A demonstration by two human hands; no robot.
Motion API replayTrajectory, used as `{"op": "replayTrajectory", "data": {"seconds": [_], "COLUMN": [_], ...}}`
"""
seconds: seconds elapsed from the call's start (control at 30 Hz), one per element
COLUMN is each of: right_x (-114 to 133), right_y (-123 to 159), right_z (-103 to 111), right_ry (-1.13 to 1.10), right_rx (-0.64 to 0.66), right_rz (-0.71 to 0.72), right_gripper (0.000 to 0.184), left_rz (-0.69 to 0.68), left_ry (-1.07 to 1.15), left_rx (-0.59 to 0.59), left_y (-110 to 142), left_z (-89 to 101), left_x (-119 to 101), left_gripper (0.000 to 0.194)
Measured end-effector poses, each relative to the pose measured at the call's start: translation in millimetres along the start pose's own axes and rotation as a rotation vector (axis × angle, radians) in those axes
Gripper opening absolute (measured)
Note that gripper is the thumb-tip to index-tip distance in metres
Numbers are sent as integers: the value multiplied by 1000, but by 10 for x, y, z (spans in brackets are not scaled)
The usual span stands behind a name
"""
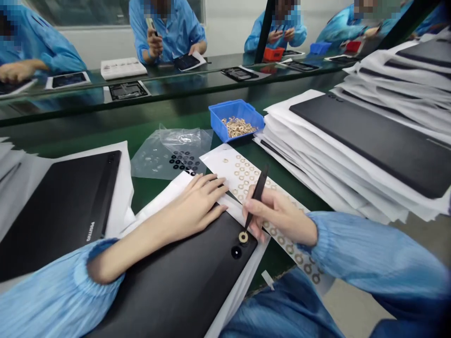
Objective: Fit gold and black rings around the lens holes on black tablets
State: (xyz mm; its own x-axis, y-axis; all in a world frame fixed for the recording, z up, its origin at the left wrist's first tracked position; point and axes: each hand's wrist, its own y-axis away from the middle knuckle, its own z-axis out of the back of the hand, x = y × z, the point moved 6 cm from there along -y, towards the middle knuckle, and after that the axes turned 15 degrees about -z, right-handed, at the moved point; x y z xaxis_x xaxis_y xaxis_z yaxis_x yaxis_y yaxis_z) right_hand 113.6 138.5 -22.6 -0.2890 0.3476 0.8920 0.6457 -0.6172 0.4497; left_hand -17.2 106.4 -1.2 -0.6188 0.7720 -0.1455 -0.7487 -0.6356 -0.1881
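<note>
My right hand (278, 216) is shut on black tweezers (258, 192), whose tip reaches a small gold-coloured ring (243, 237) on a black panel (176, 277). Just below that ring, the panel has a round black spot (236, 252). My left hand (197, 199) lies flat, holding nothing, across the panel's far edge and a white sheet (165, 202). Under my right hand runs a white backing strip (246, 180) carrying rows of similar rings, partly hidden by my hand and tweezers.
A blue bin (236, 119) of loose rings and a clear plastic bag (169, 157) of black rings stand beyond my hands. Stacked black panels on white sheets (366, 136) rise to the right, and another panel (59, 206) lies left. Co-workers sit behind a glass divider (197, 77).
</note>
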Motion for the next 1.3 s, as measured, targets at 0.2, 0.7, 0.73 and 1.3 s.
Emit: {"op": "replayTrajectory", "data": {"seconds": [0.2,0.7,0.73,1.3], "right_x": [-243,-254,-254,-220], "right_y": [42,54,53,111], "right_z": [-60,-52,-51,-32], "right_ry": [-121,-61,-59,62], "right_rx": [14,-11,-14,-84], "right_rz": [-8,26,26,119], "right_gripper": [39,31,32,26], "left_rz": [-73,-125,-117,-132], "left_ry": [155,137,140,126], "left_rx": [-20,35,33,41], "left_y": [326,321,321,321], "left_z": [33,-19,-17,-27], "left_x": [-545,-620,-618,-613], "left_gripper": [26,29,29,29]}}
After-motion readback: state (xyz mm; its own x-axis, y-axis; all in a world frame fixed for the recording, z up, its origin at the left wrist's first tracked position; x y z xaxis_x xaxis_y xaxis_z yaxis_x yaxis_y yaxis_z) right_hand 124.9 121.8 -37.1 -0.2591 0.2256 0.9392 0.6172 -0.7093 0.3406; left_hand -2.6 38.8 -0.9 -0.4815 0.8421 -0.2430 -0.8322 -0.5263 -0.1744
